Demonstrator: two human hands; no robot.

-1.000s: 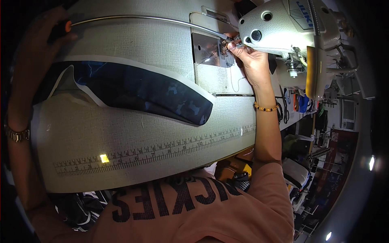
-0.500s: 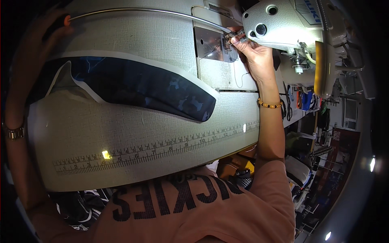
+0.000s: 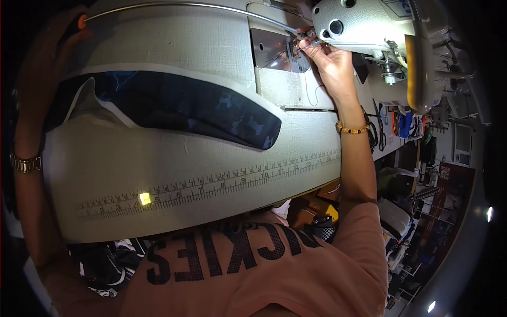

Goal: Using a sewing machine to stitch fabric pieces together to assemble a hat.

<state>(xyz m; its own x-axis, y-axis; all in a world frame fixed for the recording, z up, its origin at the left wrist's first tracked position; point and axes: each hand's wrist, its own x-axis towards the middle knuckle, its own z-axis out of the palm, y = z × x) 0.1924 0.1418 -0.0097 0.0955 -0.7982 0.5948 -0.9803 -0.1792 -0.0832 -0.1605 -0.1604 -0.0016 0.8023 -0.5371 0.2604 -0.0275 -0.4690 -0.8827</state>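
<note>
My left hand (image 3: pixel 50 53), in shadow at the upper left, is closed round the handle of a long screwdriver (image 3: pixel 81 21) with an orange collar. Its thin metal shaft stretches right to the needle area of a white sewing machine (image 3: pixel 364 31). There my right hand (image 3: pixel 332 66) pinches beside the shaft's tip; the small part between its fingertips cannot be made out. A metal needle plate (image 3: pixel 272 50) lies just left of these fingers, with a loose thread below it. Nearer to me, a curved dark blue patterned fabric piece (image 3: pixel 185 105) with white edging rests on the table.
A printed ruler scale (image 3: pixel 222 185) runs along the front of the pale sewing table (image 3: pixel 211 47). Black-handled scissors (image 3: pixel 381 127) lie right of my right wrist. A yellow bar (image 3: pixel 414 74) stands by the machine head. Boxes and bags sit below the table edge.
The whole view has shifted slightly, with the machine and fabric a little higher in the picture. Both hands keep their places on the screwdriver and at the needle area.
</note>
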